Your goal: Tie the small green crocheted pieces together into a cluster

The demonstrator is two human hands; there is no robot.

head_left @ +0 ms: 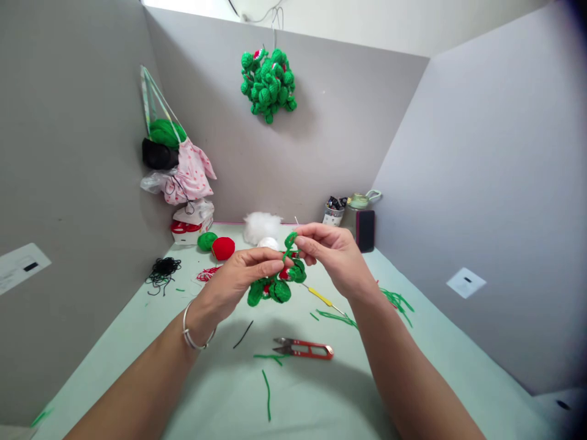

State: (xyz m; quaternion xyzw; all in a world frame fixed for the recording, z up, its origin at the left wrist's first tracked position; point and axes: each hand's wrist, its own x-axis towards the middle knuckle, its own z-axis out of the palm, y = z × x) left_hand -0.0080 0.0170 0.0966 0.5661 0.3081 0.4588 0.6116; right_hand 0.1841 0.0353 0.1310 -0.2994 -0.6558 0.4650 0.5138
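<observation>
Above the middle of the table, both hands hold a green crocheted piece (280, 291) with round green lobes and red and white patches. My left hand (247, 269) pinches it from the left, thumb and fingers closed at its upper part. A green loop at its top (290, 239) is between the thumb and forefinger of my right hand (328, 247). Both hands hide part of the piece. Behind it lies a crochet hook with a yellow handle (320, 296). Orange-handled thread snips (312, 349) rest on the table below the hands.
Green yarn scraps (266, 394) and a black strand (243, 334) lie in front. At the back are a red yarn ball (223, 249), a green yarn ball (207, 241), white stuffing (262, 227) and a dark phone (365, 231). A green crocheted cluster (269, 85) hangs above. Grey panels surround the table.
</observation>
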